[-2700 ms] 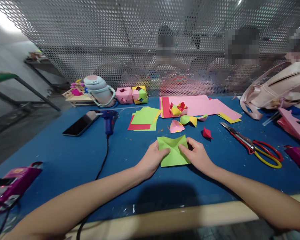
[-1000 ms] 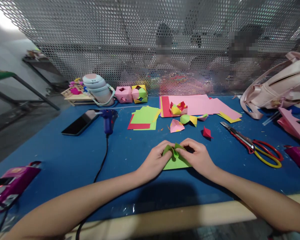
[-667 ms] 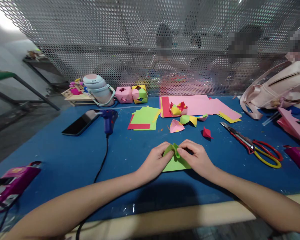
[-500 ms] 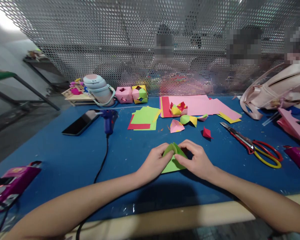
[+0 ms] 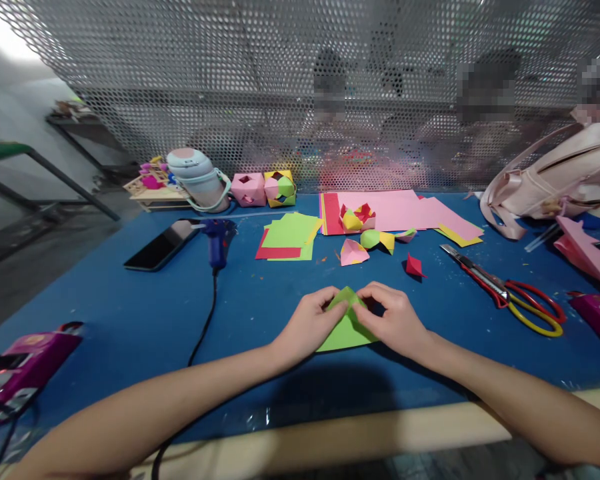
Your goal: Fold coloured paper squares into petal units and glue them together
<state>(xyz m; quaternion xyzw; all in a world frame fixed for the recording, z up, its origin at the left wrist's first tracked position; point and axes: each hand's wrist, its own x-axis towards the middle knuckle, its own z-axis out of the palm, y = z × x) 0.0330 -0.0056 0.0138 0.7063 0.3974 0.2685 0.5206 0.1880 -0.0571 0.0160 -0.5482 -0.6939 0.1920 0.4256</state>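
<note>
Between my hands is a green sheet of paper (image 5: 349, 332), its top coming to a point and its lower edge spread wide toward me. My left hand (image 5: 316, 321) pinches the paper's left side, thumb on the near face. On the right side my right hand (image 5: 391, 313) grips it the same way, and both thumbs nearly meet at the middle. The far fingertips are hidden behind the paper. Beyond the hands lie a small red folded paper piece (image 5: 415, 265), a pink folded piece (image 5: 354, 253) and a green-and-yellow folded piece (image 5: 379, 240).
A blue glue gun (image 5: 217, 243) with a trailing cord lies left, beside a phone (image 5: 163, 245). Scissors (image 5: 533, 310) and a box cutter (image 5: 475, 272) lie right. Green sheets (image 5: 293, 233), pink sheets (image 5: 390, 210), paper balls (image 5: 249, 189) and a bottle (image 5: 200, 180) stand farther back.
The two upper flaps of the green paper have come together into one flatter point, and its lower edge has spread wider. Both hands have stayed nearly in place.
</note>
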